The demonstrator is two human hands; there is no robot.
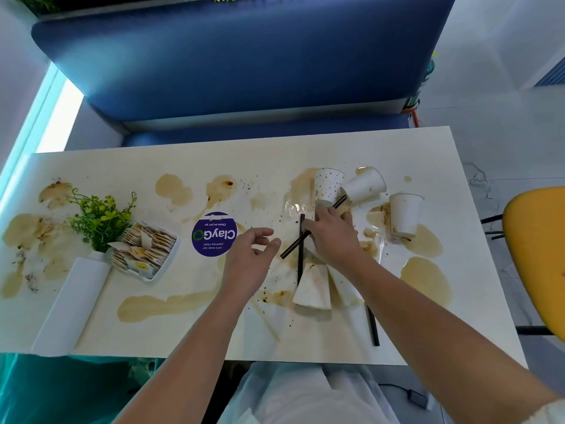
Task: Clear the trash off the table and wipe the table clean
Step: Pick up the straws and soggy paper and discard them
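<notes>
Looking down at a pretty wrecked tabletop, with brown spills splashed from one end to the other. Toward the left end there's a white vase with a green plant, and a white tray of sachets touches it on the right side. Around the middle sits a round purple ClayGo sticker.

The left hand hovers just right of the sticker, fingers loosely bent, thumb and forefinger apart, nothing in it. The right hand is just beside it, palm down, fingers curled round a slanted black straw whose free end pokes out toward the left hand. A second straw crosses under that one, running from far to near.

Right past the fingertips is a dotted paper cup, with a plain white cup on its side touching it. Another white cup sits further toward the right end, at the edge of a puddle. Under the right wrist, two flattened cups lie toward the near edge, and a third straw lies right by that edge. Past the right end there's a yellow chair.
</notes>
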